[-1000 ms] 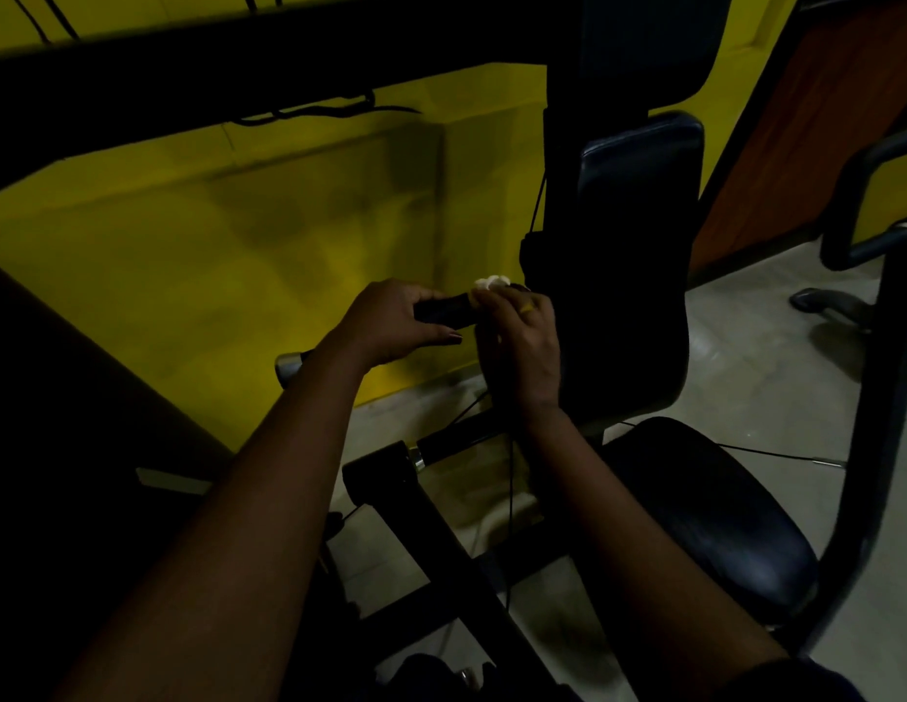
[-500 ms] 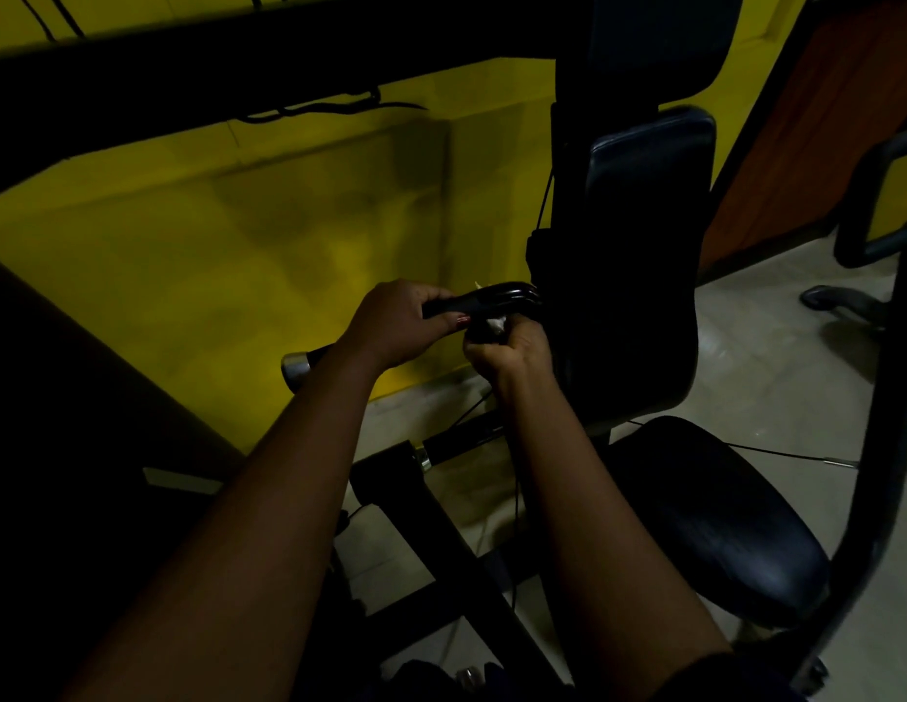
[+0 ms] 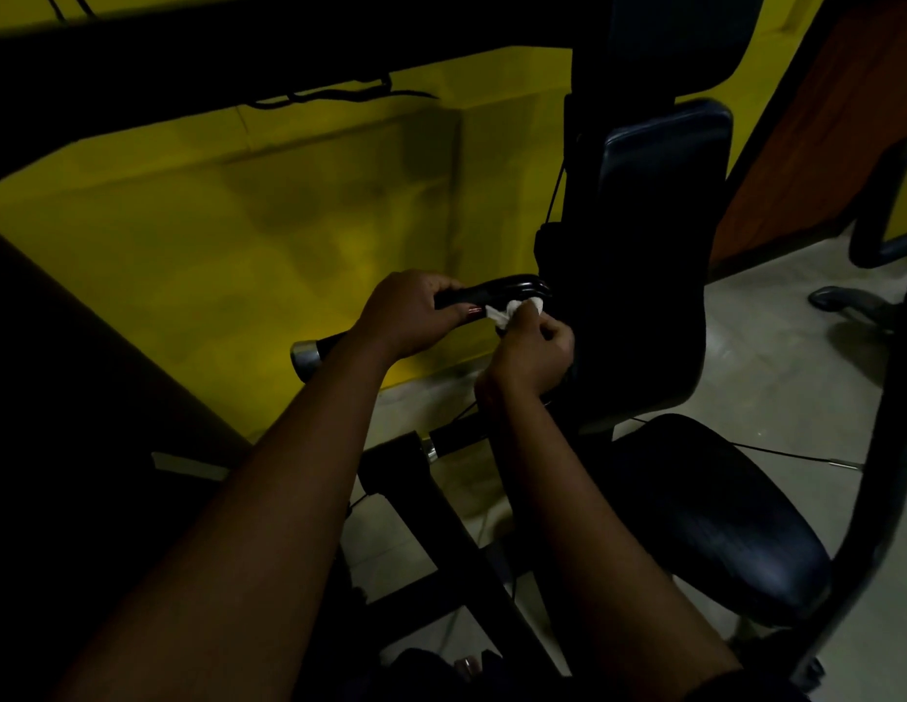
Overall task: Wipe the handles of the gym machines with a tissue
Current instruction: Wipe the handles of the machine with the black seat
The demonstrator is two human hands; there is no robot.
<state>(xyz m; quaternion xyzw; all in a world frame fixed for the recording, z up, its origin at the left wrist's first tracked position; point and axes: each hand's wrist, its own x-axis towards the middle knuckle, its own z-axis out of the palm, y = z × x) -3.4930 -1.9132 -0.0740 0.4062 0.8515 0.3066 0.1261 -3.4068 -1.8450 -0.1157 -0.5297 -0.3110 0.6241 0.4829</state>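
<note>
Your left hand (image 3: 408, 316) is curled round the handle (image 3: 491, 292), steadying it. Your right hand (image 3: 535, 354) pinches the tissue (image 3: 512, 310) against the handle's underside, just beside the back pad's (image 3: 664, 220) left edge. Wrap the soft, crumpled white tissue round the glossy black grip, which looks ribbed at that end. Twist it along the bar toward the chrome cap (image 3: 304, 354), shifting your steadying grip as you go.

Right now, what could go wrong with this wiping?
1. The left hand grips the handle, so the part under it may be missed.
2. The right hand only pinches a small crumpled tissue; it could slip or tear.
</note>
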